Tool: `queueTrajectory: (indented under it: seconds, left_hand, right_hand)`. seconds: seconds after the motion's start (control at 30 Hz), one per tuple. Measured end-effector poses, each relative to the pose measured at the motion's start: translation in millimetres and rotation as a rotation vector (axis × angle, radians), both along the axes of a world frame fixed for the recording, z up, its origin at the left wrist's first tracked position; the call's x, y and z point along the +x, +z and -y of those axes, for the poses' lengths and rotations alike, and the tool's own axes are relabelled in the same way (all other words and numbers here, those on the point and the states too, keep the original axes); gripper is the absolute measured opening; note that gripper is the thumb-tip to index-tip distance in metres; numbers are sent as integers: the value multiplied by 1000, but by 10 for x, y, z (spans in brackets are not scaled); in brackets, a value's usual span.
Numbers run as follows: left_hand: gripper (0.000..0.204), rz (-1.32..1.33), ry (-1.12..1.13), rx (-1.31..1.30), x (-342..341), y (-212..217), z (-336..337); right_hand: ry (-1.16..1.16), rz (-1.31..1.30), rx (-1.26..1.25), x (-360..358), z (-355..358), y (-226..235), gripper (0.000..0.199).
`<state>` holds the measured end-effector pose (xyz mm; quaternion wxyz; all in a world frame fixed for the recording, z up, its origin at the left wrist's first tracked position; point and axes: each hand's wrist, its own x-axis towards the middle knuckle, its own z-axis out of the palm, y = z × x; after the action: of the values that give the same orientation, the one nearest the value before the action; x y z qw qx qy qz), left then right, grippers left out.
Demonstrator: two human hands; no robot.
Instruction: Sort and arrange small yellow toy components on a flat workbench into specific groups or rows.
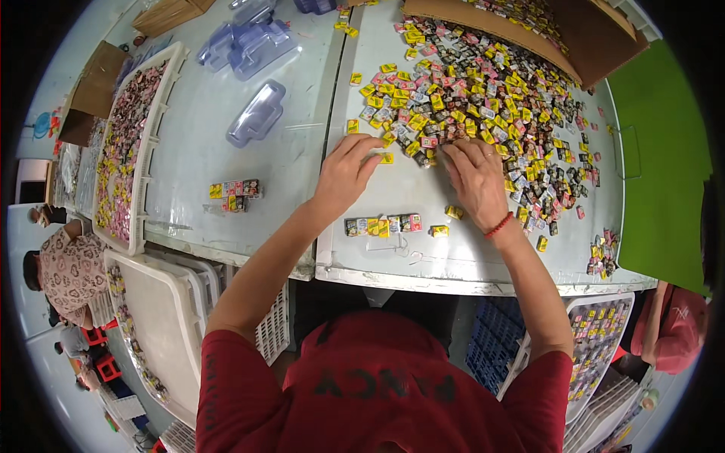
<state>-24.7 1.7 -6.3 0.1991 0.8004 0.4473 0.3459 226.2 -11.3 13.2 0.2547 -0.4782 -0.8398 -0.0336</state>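
Observation:
A big heap of small wrapped pieces (483, 98), yellow, pink and dark, covers the far right of the pale table (249, 151). My left hand (347, 172) lies flat with fingers apart, its fingertips on a yellow piece (386, 158) at the heap's near edge. My right hand (477, 180), with a red bead bracelet at the wrist, rests palm down on the heap's near edge, fingers spread over several pieces. Between my forearms lies a short row of pieces (384, 224) set side by side. Two loose yellow pieces (445, 221) lie just right of it.
A second small block of pieces (234, 194) lies to the left. Clear plastic blister shells (257, 113) sit further back. A white tray (155, 128) full of pieces runs along the left. A cardboard box (574, 38) stands at the back right. Another person (68, 268) sits at far left.

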Motion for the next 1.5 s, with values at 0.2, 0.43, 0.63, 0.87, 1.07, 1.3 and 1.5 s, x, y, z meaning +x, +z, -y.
queueTrajectory:
  seconds: [0.2,0.43,0.63,0.87,1.07,1.3,1.5]
  left_hand:
    - [31,-58,43,96,229,-67,-99]
    - [28,-6,-106,-45,23,-18,152]
    - [25,76,-21,-155,-157,175,188]
    - [28,-106,-4,-87,-42,81,338]
    - [29,-179,75,-104,-93,38,252]
    - [34,-179,114,-240,6,105,250]
    - [29,-2,158,-390,-48,151,248]
  right_hand:
    - [-65,55,-17,-371,-14,-99,33]
    - [31,-149,-145,-283,281,-40,23]
    - [-137,-262,-166,-100,195,-14,20]
    - [-189,-271,-281,-341,380,2,22]
    - [-178,-157,-326,-381,335,-48,29]
    - [-175,-197,-437,-477,336,-6,21]
    - [-114,-168,-188,-476,-147,43,19]
